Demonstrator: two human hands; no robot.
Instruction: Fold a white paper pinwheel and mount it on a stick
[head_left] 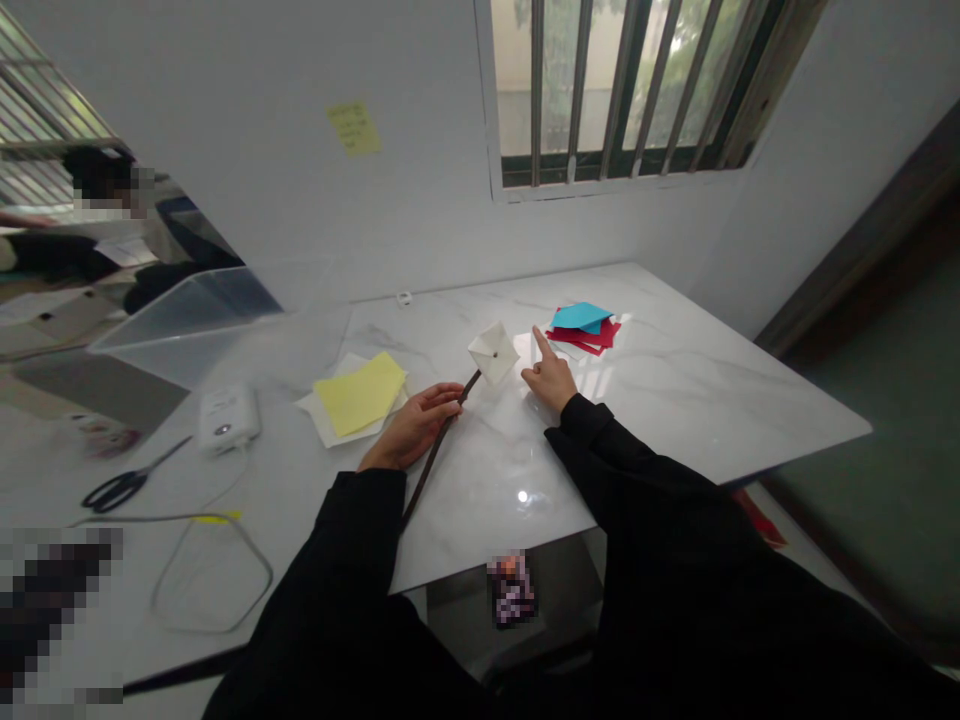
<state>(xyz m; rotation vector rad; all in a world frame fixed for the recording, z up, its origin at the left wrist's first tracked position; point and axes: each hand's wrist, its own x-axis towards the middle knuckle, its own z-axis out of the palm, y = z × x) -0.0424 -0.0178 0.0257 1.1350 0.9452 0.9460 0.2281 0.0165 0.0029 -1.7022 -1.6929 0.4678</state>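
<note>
Between the fingers and thumb of my left hand is a thin dark brown stick, slanting up and away from me. At its far end sits a white folded-paper pinwheel with a small dark dot in its centre. My right hand is just right of the pinwheel, apart from it, holding nothing visible. Its index finger points forward and the other fingers are curled. Beyond that fingertip lies a pile of blue paper on red paper. Left of my left hand, yellow paper rests on white sheets.
Scissors, a white power strip and a looped grey cable lie at the left. A clear plastic bin stands behind them. Another person shows at the far left. A barred window is above the marbled table.
</note>
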